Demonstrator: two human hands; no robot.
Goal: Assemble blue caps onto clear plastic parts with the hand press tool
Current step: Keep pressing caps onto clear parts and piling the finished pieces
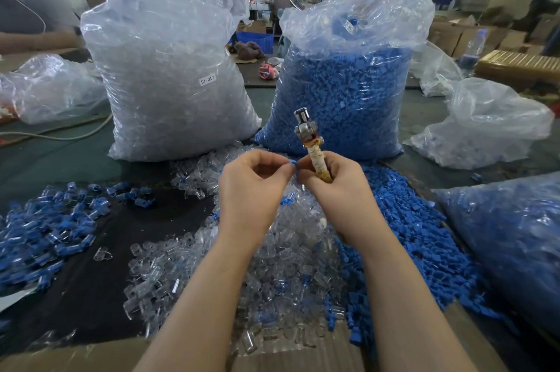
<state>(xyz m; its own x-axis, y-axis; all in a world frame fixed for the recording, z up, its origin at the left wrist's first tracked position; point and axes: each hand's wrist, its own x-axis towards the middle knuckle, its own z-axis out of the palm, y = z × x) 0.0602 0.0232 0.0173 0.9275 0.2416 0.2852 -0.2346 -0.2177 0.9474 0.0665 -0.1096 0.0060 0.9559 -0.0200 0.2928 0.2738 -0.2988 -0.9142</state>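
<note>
My right hand [331,182] grips the taped handle of the hand press tool [307,135], whose metal head points up and away. My left hand [253,186] is raised beside it, and its fingertips pinch a small blue cap [292,163] that touches the right hand's fingers. Whether a clear part is between the fingers I cannot tell. Below my hands lies a heap of loose clear plastic parts [272,265]. Loose blue caps [415,238] are piled to the right of it. Several assembled pieces with blue caps [45,232] lie scattered on the left.
Behind the hands stand a big bag of clear parts [169,74] and a big bag of blue caps [345,92]. Another bag of blue pieces [509,244] lies at the right, and crumpled bags at both sides. A cardboard edge [91,353] runs along the front. Another person's arm [33,38] is far left.
</note>
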